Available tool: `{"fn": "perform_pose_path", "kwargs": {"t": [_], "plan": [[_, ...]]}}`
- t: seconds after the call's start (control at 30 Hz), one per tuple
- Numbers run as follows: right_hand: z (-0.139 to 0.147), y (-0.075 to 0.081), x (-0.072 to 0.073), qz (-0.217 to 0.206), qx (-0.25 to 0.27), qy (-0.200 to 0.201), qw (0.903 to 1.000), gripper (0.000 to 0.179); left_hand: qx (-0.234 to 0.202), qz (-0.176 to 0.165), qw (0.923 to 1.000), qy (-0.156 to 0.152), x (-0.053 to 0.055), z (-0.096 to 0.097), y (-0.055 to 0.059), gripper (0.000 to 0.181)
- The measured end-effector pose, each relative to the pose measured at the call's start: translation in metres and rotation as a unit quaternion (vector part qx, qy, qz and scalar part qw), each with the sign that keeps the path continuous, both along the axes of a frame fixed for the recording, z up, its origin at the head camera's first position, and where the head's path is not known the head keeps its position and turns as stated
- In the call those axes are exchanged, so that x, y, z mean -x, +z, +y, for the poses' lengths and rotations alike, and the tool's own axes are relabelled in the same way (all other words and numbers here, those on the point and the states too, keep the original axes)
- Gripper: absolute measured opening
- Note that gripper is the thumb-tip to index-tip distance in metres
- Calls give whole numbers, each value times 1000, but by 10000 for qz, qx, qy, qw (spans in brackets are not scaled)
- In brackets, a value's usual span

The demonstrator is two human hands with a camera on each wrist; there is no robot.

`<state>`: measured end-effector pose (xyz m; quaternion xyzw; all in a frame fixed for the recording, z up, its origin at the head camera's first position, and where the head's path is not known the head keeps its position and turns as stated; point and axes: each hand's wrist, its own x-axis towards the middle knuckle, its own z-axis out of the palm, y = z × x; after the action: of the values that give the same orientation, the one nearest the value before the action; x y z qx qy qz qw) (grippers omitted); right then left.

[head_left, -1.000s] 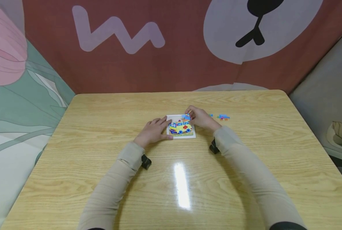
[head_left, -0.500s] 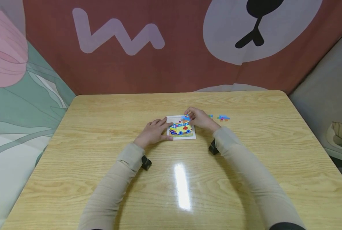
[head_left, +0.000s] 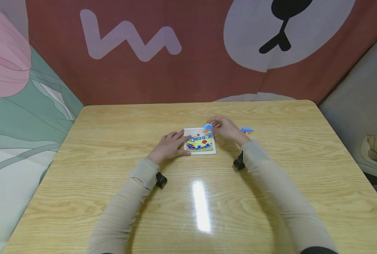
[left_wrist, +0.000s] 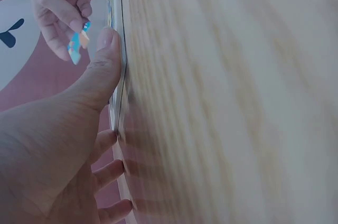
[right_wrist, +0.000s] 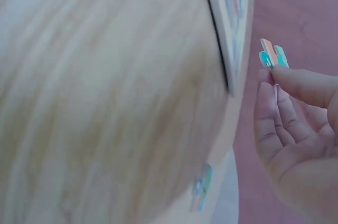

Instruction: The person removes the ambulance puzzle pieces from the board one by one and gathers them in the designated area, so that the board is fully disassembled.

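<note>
A small jigsaw puzzle (head_left: 199,141) of a yellow ambulance with a red cross lies in a white-rimmed tray (head_left: 204,153). My left hand (head_left: 169,146) rests at the tray's left side with fingers spread; in the left wrist view its thumb (left_wrist: 108,55) lies along the edge. Above the tray's upper right corner, my right hand (head_left: 224,128) pinches a blue and orange puzzle piece (head_left: 208,127) between thumb and fingertips. The right wrist view shows this puzzle piece (right_wrist: 272,55) raised, with knobs pointing away from the hand. The tray's upper part shows bare white.
More puzzle pieces (head_left: 246,130), blue with some pink and orange, lie on the wooden table (head_left: 137,123) right of my right hand. A wall covering (head_left: 144,81) with a printed animal face stands behind the table's far edge.
My right hand has lifted the puzzle piece off the tray's upper right area and shifted slightly right, turning the piece. The left hand keeps its place.
</note>
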<state>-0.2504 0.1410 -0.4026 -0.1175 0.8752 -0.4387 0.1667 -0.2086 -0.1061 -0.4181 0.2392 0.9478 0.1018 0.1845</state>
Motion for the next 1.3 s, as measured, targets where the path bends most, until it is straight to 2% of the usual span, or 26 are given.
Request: {"fn": "perform_pose_path", "kwargs": {"t": [0.3, 0.53, 0.67, 1.13, 1.3], "plan": [[22, 10, -3, 80, 17, -143, 9999, 39, -46, -1, 10000, 31, -1, -1, 0, 77], [44, 17, -5, -19, 115, -375, 9992, 42, -356, -63, 9989, 308, -1, 0, -1, 81], [60, 20, -6, -75, 136, -439, 9989, 45, -359, -78, 9988, 331, -1, -1, -2, 81], [100, 21, -8, -42, 351, -784, 9963, 47, -353, -77, 9988, 319, 0, -2, -3, 78], [114, 18, -9, -218, 391, -888, 9950, 48, -296, -73, 9990, 315, 0, -1, -4, 79]]}}
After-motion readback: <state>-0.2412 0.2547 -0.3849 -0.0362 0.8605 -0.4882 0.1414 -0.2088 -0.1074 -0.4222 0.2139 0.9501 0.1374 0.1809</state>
